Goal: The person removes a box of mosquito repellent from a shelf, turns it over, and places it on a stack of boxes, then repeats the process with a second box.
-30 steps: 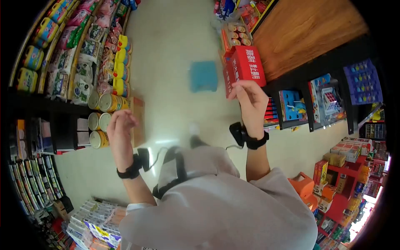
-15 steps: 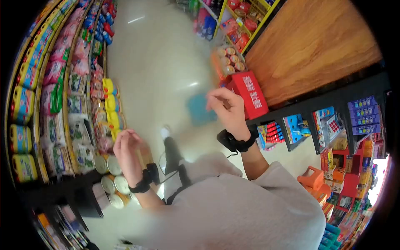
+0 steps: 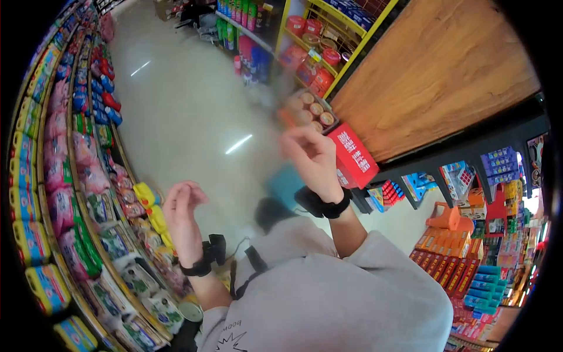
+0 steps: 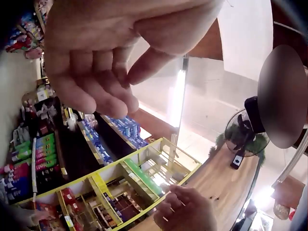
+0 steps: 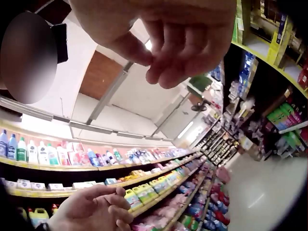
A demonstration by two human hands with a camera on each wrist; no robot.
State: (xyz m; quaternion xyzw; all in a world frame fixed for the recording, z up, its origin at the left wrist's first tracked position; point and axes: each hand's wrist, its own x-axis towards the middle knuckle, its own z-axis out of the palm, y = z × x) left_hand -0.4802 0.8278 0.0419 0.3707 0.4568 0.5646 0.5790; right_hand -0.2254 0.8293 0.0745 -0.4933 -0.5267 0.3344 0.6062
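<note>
In the head view the left hand [image 3: 184, 220] hangs in the air beside the left shelves, fingers loosely bent, holding nothing. The right hand [image 3: 315, 161] is raised near a red box [image 3: 353, 155], thumb and fingertips close together, and nothing shows between them. The left wrist view has the left hand [image 4: 115, 57] large at the top with loosely curled, empty fingers. At the top of the right wrist view, the fingers of the right hand [image 5: 168, 43] also bend loosely around nothing. Both wrists wear black straps with cameras.
Shelves of packaged goods [image 3: 76, 205] line the left. A wooden panel [image 3: 434, 76], a yellow-framed rack [image 3: 334, 47] and a carton of round tubs [image 3: 316, 110] stand at the right. A blue stool [image 3: 284, 185] is on the floor, partly behind the right hand.
The head view has turned and moved along the aisle, with more left shelving and the yellow-framed rack in view. Both hands stay raised and empty; the right has shifted slightly left.
</note>
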